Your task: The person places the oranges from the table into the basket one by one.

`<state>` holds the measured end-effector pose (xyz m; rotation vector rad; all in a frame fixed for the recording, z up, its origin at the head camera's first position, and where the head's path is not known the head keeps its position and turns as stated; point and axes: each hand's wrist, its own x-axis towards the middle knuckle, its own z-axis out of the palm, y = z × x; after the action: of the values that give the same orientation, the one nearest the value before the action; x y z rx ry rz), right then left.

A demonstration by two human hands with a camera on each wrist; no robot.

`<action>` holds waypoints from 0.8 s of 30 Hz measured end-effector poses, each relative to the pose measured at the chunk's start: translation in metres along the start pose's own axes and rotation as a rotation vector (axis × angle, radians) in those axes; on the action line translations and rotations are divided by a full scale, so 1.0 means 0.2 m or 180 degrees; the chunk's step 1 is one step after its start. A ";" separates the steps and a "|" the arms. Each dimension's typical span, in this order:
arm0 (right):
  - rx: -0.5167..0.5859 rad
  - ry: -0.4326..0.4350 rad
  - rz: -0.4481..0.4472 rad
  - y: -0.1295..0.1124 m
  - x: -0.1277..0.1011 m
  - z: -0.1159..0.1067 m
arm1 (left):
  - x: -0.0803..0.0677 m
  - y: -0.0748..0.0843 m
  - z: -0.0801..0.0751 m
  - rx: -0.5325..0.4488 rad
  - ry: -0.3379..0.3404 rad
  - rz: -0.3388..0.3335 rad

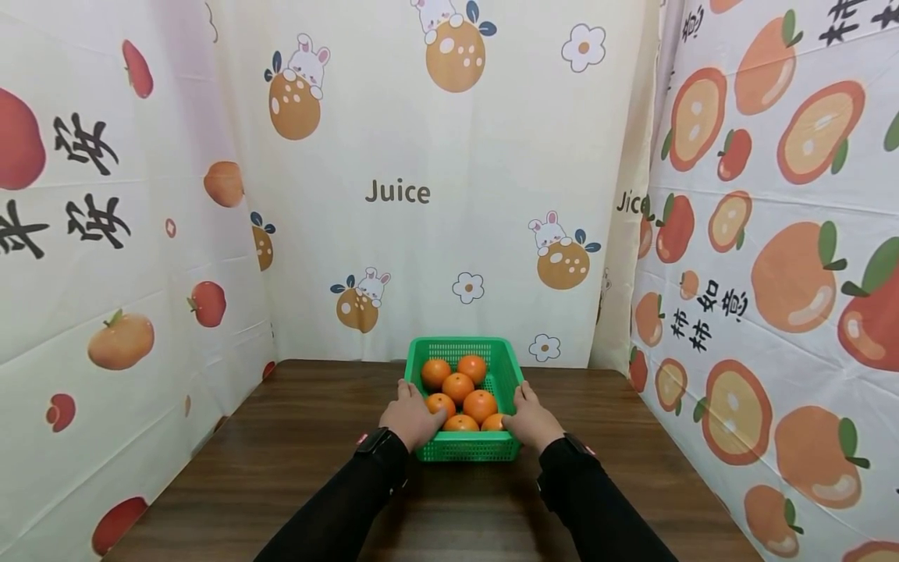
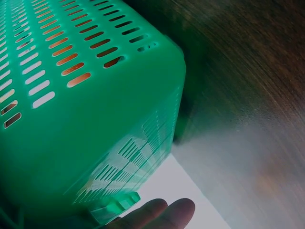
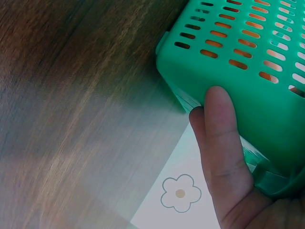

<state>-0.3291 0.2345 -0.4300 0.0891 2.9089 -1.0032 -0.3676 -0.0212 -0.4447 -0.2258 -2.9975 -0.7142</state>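
A green slotted plastic basket (image 1: 464, 446) sits on the dark wooden table (image 1: 295, 437), at twelve o'clock from the person, holding seven oranges (image 1: 458, 386). The left hand (image 1: 413, 417) grips its rim at nine o'clock, fingers curled over the edge. The right hand (image 1: 531, 420) grips the rim at three o'clock, its thumb (image 3: 223, 138) pressed flat against the outer wall.

Three views, one basket

The head camera looks forward and down from well back at the desk (image 1: 295, 437), green basket (image 1: 463, 449) and backdrop. Both wrist cameras sit very close at the basket's slotted outer walls (image 2: 71, 57) (image 3: 248, 43), one per side, facing along the desk; all three share that basket.
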 end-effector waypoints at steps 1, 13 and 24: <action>-0.0004 0.0002 0.0001 0.00 0.00 0.00 | 0.00 0.00 0.00 0.0005 0.0001 0.0002; -0.0001 0.0007 0.0031 0.02 0.04 0.01 | 0.03 0.00 0.03 0.0026 0.0012 0.0006; -0.0065 0.0016 0.0041 0.04 0.09 0.05 | 0.03 -0.03 0.02 0.0038 0.0025 -0.0021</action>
<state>-0.3461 0.2349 -0.4434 0.1092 2.9186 -0.9725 -0.3735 -0.0233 -0.4504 -0.2122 -2.9958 -0.6958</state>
